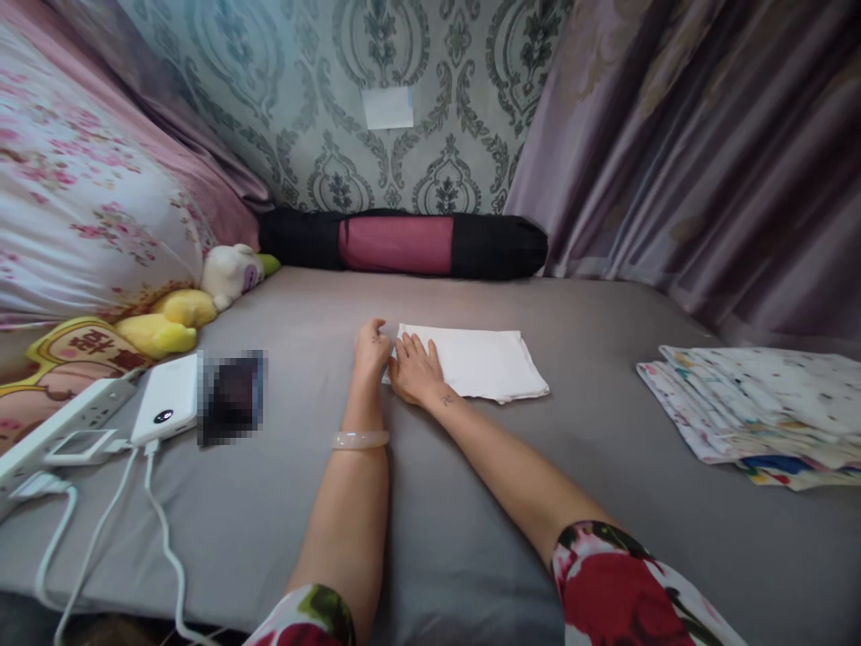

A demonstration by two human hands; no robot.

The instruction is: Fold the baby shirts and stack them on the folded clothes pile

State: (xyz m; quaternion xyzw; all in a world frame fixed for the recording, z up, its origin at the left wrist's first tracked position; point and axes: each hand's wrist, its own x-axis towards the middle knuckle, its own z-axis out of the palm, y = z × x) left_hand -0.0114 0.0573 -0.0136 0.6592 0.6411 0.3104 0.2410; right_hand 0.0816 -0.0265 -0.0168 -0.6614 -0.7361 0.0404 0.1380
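A folded white cloth (481,363) lies flat on the grey sheet in front of me. My right hand (415,370) rests palm down on its left part, with the fingers stretched out. My left hand (372,345) is on its side at the cloth's left edge, a finger reaching toward the cloth. Its other fingers are mostly hidden, and no held object shows in it. A pale bangle (361,440) circles my left wrist.
A stack of folded printed cloths (767,408) lies at the right. On the left are a power strip (94,408), a white power bank (167,399) with cables, a blurred dark object (232,395) and plush toys (161,323). A black and pink roll (396,244) lies along the wall.
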